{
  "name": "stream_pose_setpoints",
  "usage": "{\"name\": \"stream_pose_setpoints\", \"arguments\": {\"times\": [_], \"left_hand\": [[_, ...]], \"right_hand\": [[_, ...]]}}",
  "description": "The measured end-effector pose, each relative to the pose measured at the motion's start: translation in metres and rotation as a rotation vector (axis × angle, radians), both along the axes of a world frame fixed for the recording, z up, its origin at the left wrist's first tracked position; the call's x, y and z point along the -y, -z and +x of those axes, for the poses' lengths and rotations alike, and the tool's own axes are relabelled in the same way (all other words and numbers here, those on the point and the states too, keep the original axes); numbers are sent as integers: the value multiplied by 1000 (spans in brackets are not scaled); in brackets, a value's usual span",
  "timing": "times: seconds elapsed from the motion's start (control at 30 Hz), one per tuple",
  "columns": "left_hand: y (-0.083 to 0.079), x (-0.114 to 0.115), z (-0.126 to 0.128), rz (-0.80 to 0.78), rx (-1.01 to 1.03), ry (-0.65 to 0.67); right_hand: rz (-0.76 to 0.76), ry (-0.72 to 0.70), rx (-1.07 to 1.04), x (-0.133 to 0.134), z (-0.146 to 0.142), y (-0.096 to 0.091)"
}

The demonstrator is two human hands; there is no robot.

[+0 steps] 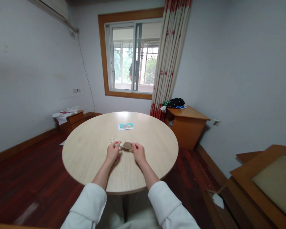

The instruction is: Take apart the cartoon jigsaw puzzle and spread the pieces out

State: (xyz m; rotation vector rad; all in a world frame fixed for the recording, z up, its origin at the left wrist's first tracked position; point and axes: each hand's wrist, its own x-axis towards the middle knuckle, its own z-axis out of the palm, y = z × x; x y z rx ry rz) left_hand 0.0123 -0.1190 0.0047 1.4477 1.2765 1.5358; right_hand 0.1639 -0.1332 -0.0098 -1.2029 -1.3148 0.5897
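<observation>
Both my hands rest on a round light-wood table (90, 149). My left hand (112, 151) and my right hand (138, 151) are closed on the two ends of a small brown cardboard-like piece (127, 146), held just above the tabletop. Small pale and coloured puzzle-like bits (113, 139) lie beside and under my left hand. A small colourful picture card (126, 126) lies flat farther back on the table, out of reach of both hands. White sleeves cover my upper arms.
A wooden cabinet (187, 125) with dark clothes on top stands right of the table, by a red-patterned curtain (170, 57). A low wooden stand (72, 119) with papers sits at the left wall. Wooden furniture (267, 181) fills the right foreground. A person stands outside the window (133, 57).
</observation>
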Motion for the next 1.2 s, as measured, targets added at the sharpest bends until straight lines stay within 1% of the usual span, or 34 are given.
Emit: {"name": "stream_pose_setpoints", "arguments": {"times": [0.1, 0.17, 0.2, 0.27, 0.4, 0.47, 0.53, 0.63, 0.67, 0.73, 0.83, 0.93, 1.03, 1.13, 1.2], "left_hand": [[-3, 7, 5, -110, 47, 200], [-4, 11, 8, -190, 123, 337], [-5, 12, 9, -225, 172, 387], [-6, 14, 10, -272, 270, 427], [-7, 12, 10, -281, 387, 400], [-6, 10, 9, -240, 388, 376], [-5, 9, 8, -185, 344, 341], [-4, 9, 6, -118, 240, 284], [-4, 9, 6, -100, 215, 271], [-4, 9, 6, -74, 202, 258], [-6, 10, 6, -70, 236, 260], [-7, 11, 6, -78, 262, 258], [-7, 10, 5, -53, 251, 231], [-7, 8, 4, -35, 233, 202], [-6, 7, 4, -34, 227, 204]], "right_hand": [[1, 9, -42, 0, 0, -1], [17, -9, -70, 0, 0, 0], [25, -31, -86, 0, 0, 0], [41, -92, -112, -1, -2, 1], [87, -193, -128, -1, -4, 1], [122, -223, -106, -1, -4, 1], [130, -222, -81, -2, -3, 1], [87, -178, -95, -4, -2, 3], [64, -184, -115, -4, -3, 4], [-3, -242, -173, -5, -3, 5], [-97, -322, -249, -3, -5, 5], [-90, -315, -256, -1, -5, 3], [-66, -313, -278, 0, -3, 2], [-71, -332, -322, -1, -2, 3], [-81, -332, -340, -1, -2, 3]]}}
